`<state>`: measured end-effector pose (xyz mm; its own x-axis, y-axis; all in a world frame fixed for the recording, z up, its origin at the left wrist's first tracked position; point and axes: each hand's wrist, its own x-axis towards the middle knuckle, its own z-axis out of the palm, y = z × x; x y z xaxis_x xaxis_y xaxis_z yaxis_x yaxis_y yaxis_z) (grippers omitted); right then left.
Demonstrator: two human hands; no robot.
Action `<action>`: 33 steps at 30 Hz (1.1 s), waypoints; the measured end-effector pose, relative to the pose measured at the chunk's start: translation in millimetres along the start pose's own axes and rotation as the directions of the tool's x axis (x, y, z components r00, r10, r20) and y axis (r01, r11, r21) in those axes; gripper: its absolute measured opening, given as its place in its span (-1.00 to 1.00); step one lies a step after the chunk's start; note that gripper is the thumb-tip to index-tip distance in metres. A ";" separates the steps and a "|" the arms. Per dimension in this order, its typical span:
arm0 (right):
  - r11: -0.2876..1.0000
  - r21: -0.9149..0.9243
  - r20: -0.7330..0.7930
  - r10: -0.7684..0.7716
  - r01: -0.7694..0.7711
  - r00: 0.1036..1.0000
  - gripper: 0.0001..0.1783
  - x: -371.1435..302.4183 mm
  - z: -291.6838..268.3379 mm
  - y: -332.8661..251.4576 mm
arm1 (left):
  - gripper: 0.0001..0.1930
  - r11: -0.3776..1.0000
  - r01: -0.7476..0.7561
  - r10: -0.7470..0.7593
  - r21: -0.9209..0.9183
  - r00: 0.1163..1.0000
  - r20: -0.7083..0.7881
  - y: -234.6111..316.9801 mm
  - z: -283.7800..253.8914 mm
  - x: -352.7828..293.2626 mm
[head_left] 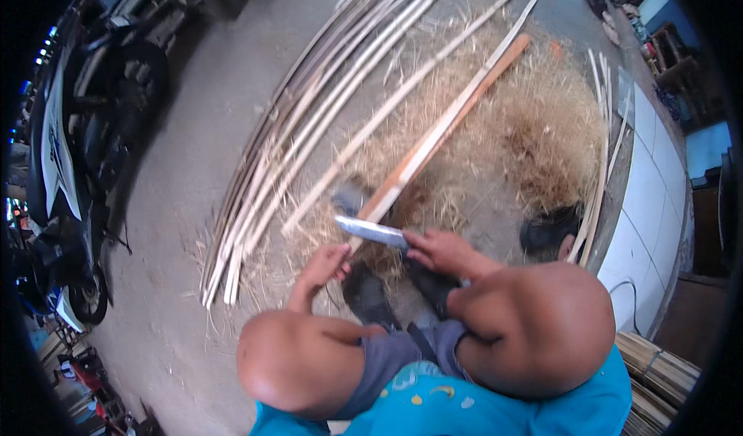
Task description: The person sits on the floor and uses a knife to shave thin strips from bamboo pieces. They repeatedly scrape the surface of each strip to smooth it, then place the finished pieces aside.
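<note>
My left hand [328, 265] is closed round the near end of a long pale strip of bamboo or wood [435, 135]. The strip slopes away to the far right, lying along an orange-brown board [495, 66]. In my right hand [445, 252] is a knife; my fingers wrap its handle, which is mostly hidden. The broad, shiny knife blade [370, 231] points left and lies across the strip, just beyond my left hand. Whether its edge is biting into the strip I cannot tell.
Several long strips [309, 126] lie on the floor to the left. Fine shavings [534, 138] pile up around the board. More thin strips [597, 180] lean by a white tiled ledge [636, 204]. Bundled slats [654, 370] sit at the near right. A motorcycle [66, 149] stands far left.
</note>
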<state>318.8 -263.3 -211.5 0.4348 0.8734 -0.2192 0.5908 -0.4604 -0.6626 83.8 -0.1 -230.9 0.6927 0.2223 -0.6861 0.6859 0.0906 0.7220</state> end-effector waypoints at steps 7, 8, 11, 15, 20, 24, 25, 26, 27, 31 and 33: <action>0.973 0.007 -0.246 0.227 -0.232 0.942 -0.50 25.1 -43.8 58.2 | -0.50 0.994 0.060 -0.052 0.094 0.995 -0.084 0.8 -2.6 -3.8; 0.993 0.012 -0.120 0.122 -0.121 0.985 -0.49 19.8 -18.4 37.8 | -0.50 0.989 0.035 -0.022 0.142 0.995 -0.096 7.0 -4.0 -5.1; 0.995 -0.083 0.079 0.057 -0.051 0.995 -0.47 17.8 -28.5 41.0 | -0.45 0.963 -0.063 0.074 0.262 0.997 -0.033 -28.8 -19.5 -26.3; 0.957 0.037 -0.316 0.286 -0.289 0.905 -0.54 22.6 -71.4 91.7 | -0.38 0.943 0.240 -0.219 0.230 0.969 -0.112 -59.0 -42.9 -68.7; 0.993 -0.102 0.040 0.071 -0.067 0.997 -0.47 22.6 -21.7 44.4 | -0.46 1.000 0.008 -0.008 0.014 0.999 -0.051 -28.0 -9.3 -18.7; 0.965 -0.012 -0.389 0.237 -0.263 0.890 -0.49 15.4 -76.8 103.2 | -0.52 0.985 0.111 -0.107 0.134 0.994 -0.038 -81.4 -46.5 -33.7; 0.967 -0.003 -0.429 0.228 -0.254 0.874 -0.51 21.5 -73.3 120.3 | -0.52 0.972 0.109 -0.104 0.210 0.994 -0.038 -58.8 -37.8 -40.3; 0.954 -0.004 -0.488 0.258 -0.298 0.834 -0.53 -2.2 -73.4 126.5 | -0.51 0.985 0.077 -0.077 0.152 0.997 -0.007 -47.7 -31.5 -29.0; 0.925 0.115 -0.311 0.381 -0.363 0.871 -0.54 22.6 -72.7 78.7 | -0.50 0.997 0.066 -0.063 0.046 0.996 -0.061 -52.1 -26.4 -29.1; 0.947 -0.109 -0.274 0.263 -0.301 0.925 -0.54 35.6 -96.1 80.3 | -0.50 0.998 0.065 -0.063 0.018 0.993 -0.098 -51.4 -29.0 -30.6; 0.931 -0.194 -0.266 0.254 -0.310 0.930 -0.53 24.2 -97.5 88.9 | -0.49 0.992 0.115 -0.110 0.046 0.988 -0.111 -46.4 -34.6 -36.8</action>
<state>448.1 -298.5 -205.9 0.7354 0.6529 -0.1814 0.5469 -0.7299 -0.4101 18.8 21.0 -236.1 0.5843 0.3174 -0.7469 0.7706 0.0714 0.6333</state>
